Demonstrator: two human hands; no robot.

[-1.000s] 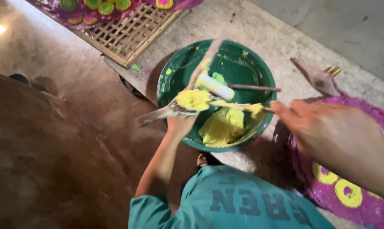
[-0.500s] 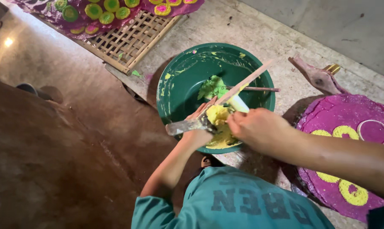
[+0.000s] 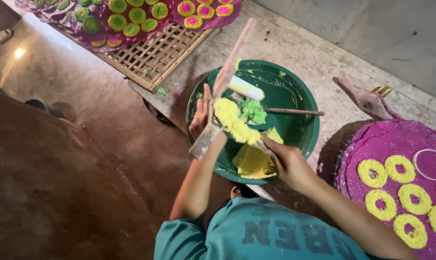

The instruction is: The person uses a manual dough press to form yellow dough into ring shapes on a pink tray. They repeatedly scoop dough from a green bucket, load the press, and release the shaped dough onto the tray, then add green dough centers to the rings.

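Observation:
My left hand [image 3: 201, 114] grips a long flat blade [image 3: 227, 72], tilted up over a green basin [image 3: 305, 144]. A strip of yellow dough [image 3: 233, 124] lies on the blade. My right hand [image 3: 288, 162] is closed on a thin scraper whose tip presses into that dough; most of the scraper is hidden. Inside the basin are a yellow dough lump [image 3: 251, 162], a bit of green dough [image 3: 253, 110], a white cylinder [image 3: 246, 88] and a thin stick [image 3: 292, 111].
A round purple tray [image 3: 386, 144] with several yellow dough rings [image 3: 372, 173] and a white hoop [image 3: 430, 163] lies at the right. A bamboo lattice rack [image 3: 160, 48] and a purple sheet of coloured rounds [image 3: 131, 24] lie at the back. A pink wooden tool [image 3: 365, 98] rests beyond the basin.
My right hand came in from the right, over the tray, to the basin. The blade has tipped up more steeply with the yellow dough spread along it.

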